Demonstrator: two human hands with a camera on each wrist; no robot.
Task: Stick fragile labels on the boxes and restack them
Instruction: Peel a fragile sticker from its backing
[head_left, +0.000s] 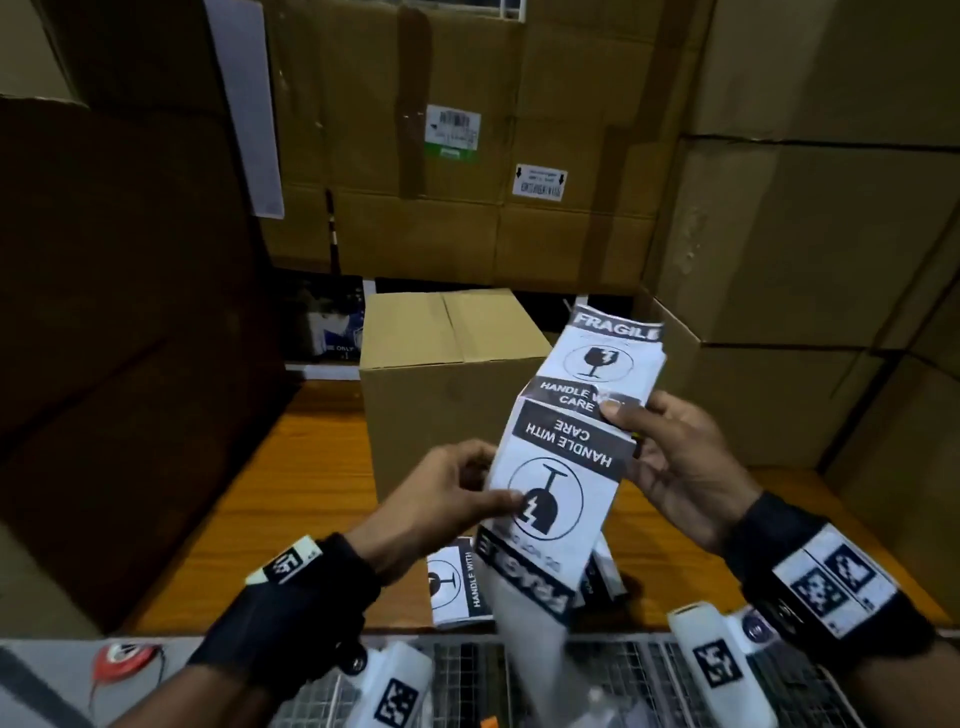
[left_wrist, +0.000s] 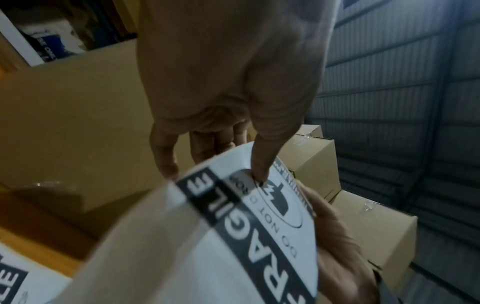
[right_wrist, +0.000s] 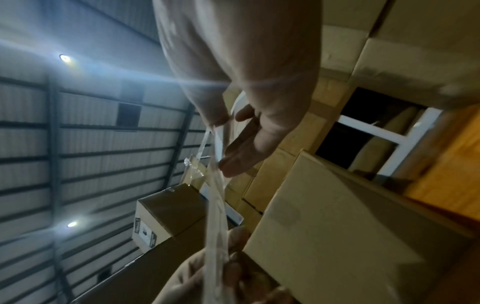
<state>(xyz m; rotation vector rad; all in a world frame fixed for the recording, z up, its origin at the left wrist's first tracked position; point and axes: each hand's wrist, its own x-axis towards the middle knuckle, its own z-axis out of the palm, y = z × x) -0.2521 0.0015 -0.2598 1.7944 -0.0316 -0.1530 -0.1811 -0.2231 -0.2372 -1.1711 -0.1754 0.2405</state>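
Note:
A small brown cardboard box (head_left: 452, 364) stands on the wooden table (head_left: 291, 499) straight ahead. In front of it I hold up a stack of white fragile labels (head_left: 608, 364). My right hand (head_left: 670, 457) pinches the stack at its middle, thumb on the front. My left hand (head_left: 452, 499) pinches the left edge of the front label (head_left: 558, 486), which hangs upside down. The left wrist view shows my thumb on that label (left_wrist: 233, 216). In the right wrist view the sheets (right_wrist: 217, 216) appear edge-on between both hands.
More fragile labels (head_left: 457, 582) lie on the table near its front edge. Large cardboard boxes (head_left: 467, 156) stand stacked behind and to the right (head_left: 810, 260); a dark box wall (head_left: 114, 312) closes the left. A red-and-white roll (head_left: 124, 660) sits on the grey surface at bottom left.

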